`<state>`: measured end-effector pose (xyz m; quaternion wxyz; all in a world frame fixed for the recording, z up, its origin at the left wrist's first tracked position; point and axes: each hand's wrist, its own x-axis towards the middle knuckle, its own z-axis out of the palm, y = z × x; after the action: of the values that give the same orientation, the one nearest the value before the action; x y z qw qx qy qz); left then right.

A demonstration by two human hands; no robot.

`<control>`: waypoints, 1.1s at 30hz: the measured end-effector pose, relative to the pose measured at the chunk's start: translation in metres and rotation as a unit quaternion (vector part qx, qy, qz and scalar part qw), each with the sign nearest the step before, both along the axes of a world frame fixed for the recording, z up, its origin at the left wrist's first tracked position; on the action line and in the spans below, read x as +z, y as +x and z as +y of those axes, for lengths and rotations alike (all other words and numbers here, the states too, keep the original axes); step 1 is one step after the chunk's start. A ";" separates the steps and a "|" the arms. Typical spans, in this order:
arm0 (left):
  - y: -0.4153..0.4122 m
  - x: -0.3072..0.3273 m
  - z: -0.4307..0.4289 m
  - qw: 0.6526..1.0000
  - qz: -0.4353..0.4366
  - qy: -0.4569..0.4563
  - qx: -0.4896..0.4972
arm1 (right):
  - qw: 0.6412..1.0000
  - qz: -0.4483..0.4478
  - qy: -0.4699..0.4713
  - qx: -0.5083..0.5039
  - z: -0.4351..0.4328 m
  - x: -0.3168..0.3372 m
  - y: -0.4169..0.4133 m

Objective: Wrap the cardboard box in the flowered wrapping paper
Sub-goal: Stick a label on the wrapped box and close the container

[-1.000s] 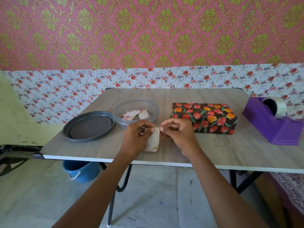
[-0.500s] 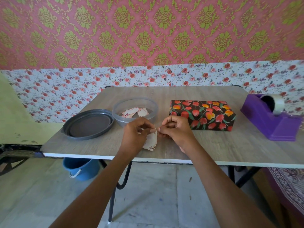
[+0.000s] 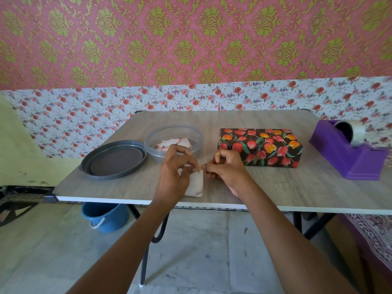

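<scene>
Left hand [image 3: 172, 177], pinching card [image 3: 196, 185], has spread fingers [image 3: 182, 150] over bowl [image 3: 151, 143].

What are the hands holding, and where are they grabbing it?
A small flowered card. The left hand pinches its top edge. The right hand pinches at the same corner, but what it grips is too small to tell.

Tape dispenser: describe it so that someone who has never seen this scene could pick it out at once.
Start at the wood-grain table and go to its right end, past the wrapped box. There stands the tape dispenser, apart from the box. It is the only purple thing on the table, a sloped block carrying a roll of tape.
</scene>
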<state>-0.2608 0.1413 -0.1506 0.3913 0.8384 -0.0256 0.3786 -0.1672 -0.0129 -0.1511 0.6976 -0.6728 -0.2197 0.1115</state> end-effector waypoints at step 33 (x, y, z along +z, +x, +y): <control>0.004 0.003 0.003 0.994 0.085 -0.052 -0.040 | 0.999 -0.015 0.033 -0.039 0.001 -0.002 0.003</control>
<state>-0.2565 0.1441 -0.1475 0.4501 0.8444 -0.0063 0.2905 -0.1642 -0.0122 -0.1536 0.7196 -0.6593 -0.2073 0.0673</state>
